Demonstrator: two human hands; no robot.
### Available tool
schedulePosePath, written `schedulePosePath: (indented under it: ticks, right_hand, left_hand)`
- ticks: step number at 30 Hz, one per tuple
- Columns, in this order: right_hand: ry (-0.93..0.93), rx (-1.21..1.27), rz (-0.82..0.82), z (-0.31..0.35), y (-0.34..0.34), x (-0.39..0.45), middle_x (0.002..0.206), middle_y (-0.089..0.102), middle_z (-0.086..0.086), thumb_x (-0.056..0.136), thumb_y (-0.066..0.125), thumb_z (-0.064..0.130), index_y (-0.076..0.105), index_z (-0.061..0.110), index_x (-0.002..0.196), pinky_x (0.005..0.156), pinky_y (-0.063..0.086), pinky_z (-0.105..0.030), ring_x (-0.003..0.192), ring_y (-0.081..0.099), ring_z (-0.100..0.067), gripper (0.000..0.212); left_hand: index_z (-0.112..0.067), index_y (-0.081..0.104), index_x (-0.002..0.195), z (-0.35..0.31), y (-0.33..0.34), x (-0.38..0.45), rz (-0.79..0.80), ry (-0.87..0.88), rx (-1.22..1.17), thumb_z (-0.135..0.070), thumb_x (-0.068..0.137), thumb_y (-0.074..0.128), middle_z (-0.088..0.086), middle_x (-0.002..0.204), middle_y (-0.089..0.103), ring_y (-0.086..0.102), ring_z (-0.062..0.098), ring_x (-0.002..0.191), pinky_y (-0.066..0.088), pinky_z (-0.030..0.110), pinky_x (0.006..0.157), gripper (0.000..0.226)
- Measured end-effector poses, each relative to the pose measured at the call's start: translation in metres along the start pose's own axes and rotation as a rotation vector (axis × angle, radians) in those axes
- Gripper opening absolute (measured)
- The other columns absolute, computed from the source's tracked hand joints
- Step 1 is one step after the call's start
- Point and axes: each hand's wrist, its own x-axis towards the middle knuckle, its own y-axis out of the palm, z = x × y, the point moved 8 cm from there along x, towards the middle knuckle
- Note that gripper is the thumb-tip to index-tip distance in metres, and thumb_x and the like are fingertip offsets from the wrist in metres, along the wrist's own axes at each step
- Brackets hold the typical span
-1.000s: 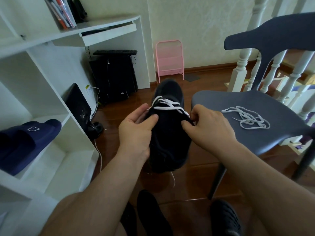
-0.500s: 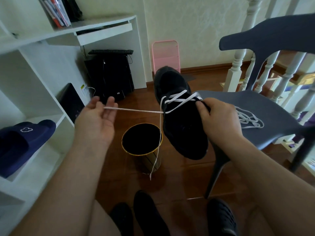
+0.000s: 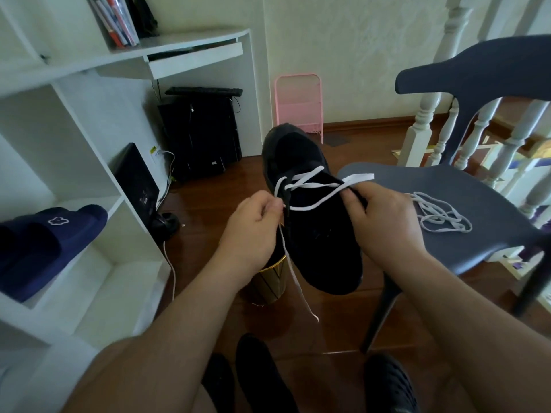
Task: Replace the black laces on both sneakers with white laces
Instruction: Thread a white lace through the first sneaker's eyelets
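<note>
A gold bin (image 3: 272,281) stands partly hidden beneath the left hand (image 3: 253,231), and a loose white lace (image 3: 441,214) lies on the grey chair (image 3: 447,186) just right of the right hand (image 3: 384,222). Between both hands hangs the black sneaker (image 3: 310,210), toe pointing away, lengthwise from the person. The left fingers pinch its white lace (image 3: 310,186), while the right hand grips the shoe's side.

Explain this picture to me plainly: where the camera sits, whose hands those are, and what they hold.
There is no machine here. A person wears a camera on the head, so the one picture looks forward and down at their own arms. The left hand pinches the white lace beside the sneaker's eyelets; the lace's free end hangs down toward the floor. The right hand steadies the black sneaker in the air and also has a grip on the lace's other end. A spare lace lies tangled on the grey chair. A gold bin stands on the floor, partly hidden behind the left hand and the sneaker. A blue slipper sits on the white shelf.
</note>
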Motion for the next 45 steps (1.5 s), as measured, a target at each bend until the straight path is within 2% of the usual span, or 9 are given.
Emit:
schedulePosePath:
  ticks: [5, 11, 17, 21, 27, 34, 38, 42, 45]
  right_hand:
    - [0.05, 0.018, 0.019, -0.009, -0.009, 0.004, 0.081, 0.073, -0.003, 0.105, 0.055, 0.041, 0.076, 0.017, 0.103, 0.067, 0.048, -0.037, 0.077, 0.065, -0.026, 0.032]
    - [0.076, 0.01, 0.045, -0.002, -0.003, 0.0, 0.079, 0.07, 0.003, 0.103, 0.05, 0.053, 0.075, 0.026, 0.099, 0.064, 0.053, -0.039, 0.077, 0.064, -0.024, 0.037]
    - [0.05, -0.069, 0.078, 0.001, -0.001, -0.001, 0.08, 0.071, 0.002, 0.104, 0.051, 0.05, 0.074, 0.024, 0.097, 0.064, 0.05, -0.037, 0.077, 0.064, -0.025, 0.035]
    - [0.164, 0.105, 0.235, -0.013, 0.006, 0.001, 0.093, 0.074, 0.007, 0.101, 0.062, 0.041, 0.077, 0.027, 0.108, 0.078, 0.056, -0.039, 0.088, 0.067, -0.017, 0.021]
    - [0.238, 0.21, 0.29, -0.021, 0.005, -0.001, 0.087, 0.072, 0.015, 0.099, 0.064, 0.027, 0.077, 0.03, 0.101, 0.065, 0.049, -0.025, 0.083, 0.067, -0.006, 0.013]
    - [0.453, 0.56, 0.172, -0.04, 0.008, 0.001, 0.08, 0.076, -0.012, 0.1, 0.067, 0.031, 0.08, 0.018, 0.086, 0.077, 0.062, -0.053, 0.079, 0.075, -0.032, 0.023]
    - [0.6, 0.836, 0.242, -0.044, 0.02, -0.005, 0.096, 0.077, -0.021, 0.103, 0.065, 0.023, 0.08, 0.007, 0.094, 0.093, 0.059, -0.059, 0.099, 0.074, -0.041, 0.024]
    - [0.768, 1.136, 0.385, -0.04, 0.034, -0.015, 0.116, 0.076, -0.018, 0.105, 0.057, 0.02, 0.073, -0.001, 0.117, 0.104, 0.05, -0.037, 0.108, 0.07, -0.03, 0.028]
    - [0.783, 1.196, 0.497, -0.033, 0.038, -0.019, 0.1, 0.076, -0.011, 0.106, 0.054, 0.017, 0.071, -0.001, 0.115, 0.076, 0.043, -0.024, 0.073, 0.064, -0.014, 0.026]
  left_hand:
    - [-0.025, 0.054, 0.073, 0.02, -0.067, 0.01, -0.401, -0.157, -0.26, -0.029, 0.102, 0.054, -0.002, 0.07, 0.047, 0.046, 0.019, 0.069, 0.038, 0.037, 0.066, 0.029]
    - [-0.042, 0.065, 0.103, 0.005, -0.025, 0.003, -0.012, -0.015, -0.082, -0.051, 0.104, 0.057, -0.01, 0.101, 0.069, 0.066, 0.014, 0.093, 0.053, 0.038, 0.078, 0.011]
    - [-0.03, 0.064, 0.089, -0.001, -0.002, -0.006, 0.062, -0.008, -0.003, -0.048, 0.101, 0.064, -0.007, 0.071, 0.067, 0.061, 0.017, 0.063, 0.047, 0.035, 0.057, 0.022]
    - [-0.033, 0.068, 0.09, -0.002, -0.001, -0.004, 0.133, 0.012, -0.015, -0.037, 0.093, 0.078, 0.002, 0.091, 0.072, 0.07, 0.024, 0.089, 0.061, 0.047, 0.081, 0.011]
    - [-0.033, 0.072, 0.09, 0.004, -0.026, -0.002, -0.042, -0.045, 0.02, -0.033, 0.095, 0.076, -0.009, 0.097, 0.071, 0.065, 0.011, 0.096, 0.056, 0.037, 0.082, 0.007]
    - [-0.034, 0.071, 0.095, 0.009, -0.057, 0.003, -0.188, -0.027, 0.015, -0.043, 0.097, 0.073, -0.004, 0.099, 0.068, 0.063, 0.018, 0.094, 0.048, 0.035, 0.075, 0.01]
    - [-0.035, 0.057, 0.135, 0.006, -0.068, 0.007, -0.264, -0.024, 0.117, -0.052, 0.101, 0.061, 0.001, 0.119, 0.056, 0.057, 0.014, 0.103, 0.043, 0.028, 0.076, 0.038]
    - [-0.038, 0.057, 0.143, 0.002, -0.078, 0.001, -0.373, -0.003, -0.128, -0.01, 0.105, 0.041, -0.012, 0.104, 0.064, 0.059, -0.003, 0.097, 0.052, 0.035, 0.097, 0.049]
    - [-0.035, 0.047, 0.153, -0.013, -0.071, -0.007, -0.372, 0.137, -0.137, -0.006, 0.11, 0.038, -0.014, 0.11, 0.07, 0.061, 0.003, 0.09, 0.054, 0.025, 0.09, 0.052]
